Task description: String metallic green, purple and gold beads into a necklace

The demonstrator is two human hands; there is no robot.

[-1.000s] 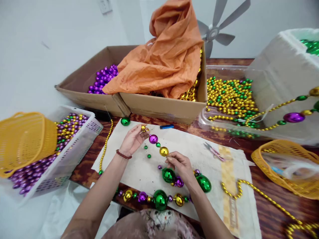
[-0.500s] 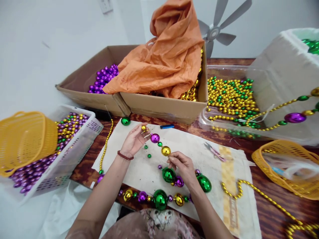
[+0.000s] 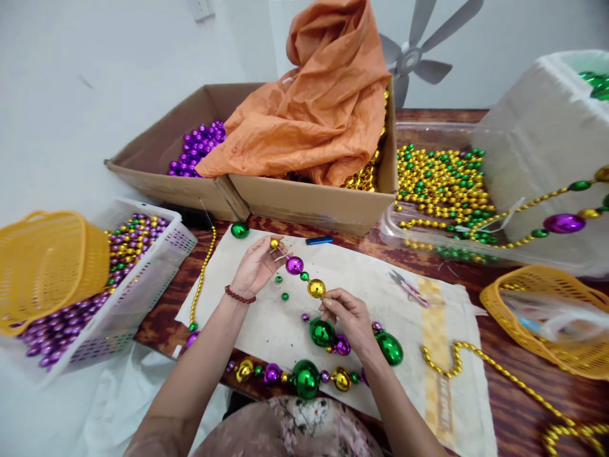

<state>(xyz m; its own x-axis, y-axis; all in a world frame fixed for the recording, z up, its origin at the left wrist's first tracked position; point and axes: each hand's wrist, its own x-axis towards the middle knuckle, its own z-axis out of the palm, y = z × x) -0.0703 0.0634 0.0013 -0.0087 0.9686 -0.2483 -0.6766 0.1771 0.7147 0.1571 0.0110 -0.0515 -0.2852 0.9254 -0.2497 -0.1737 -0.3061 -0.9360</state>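
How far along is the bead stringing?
Partway, it seems. A long row of mixed beads near the edge of the cloth already looks strung. In hand, the left hand holds a small gold bead and the right hand pinches a short strand. Left to do, perhaps: two small green beads lie loose.

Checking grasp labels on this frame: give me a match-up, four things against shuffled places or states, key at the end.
Things
1. Left hand
2. Orange cloth
3. Right hand
4. Snips

Places or states
A. Lying on the white sheet
B. Fingers pinched on the strand, beside the larger gold bead
C. Heaped over the cardboard box
D. Fingers at the small gold bead

Pairs: 1-D, 2-C, 3-B, 4-A
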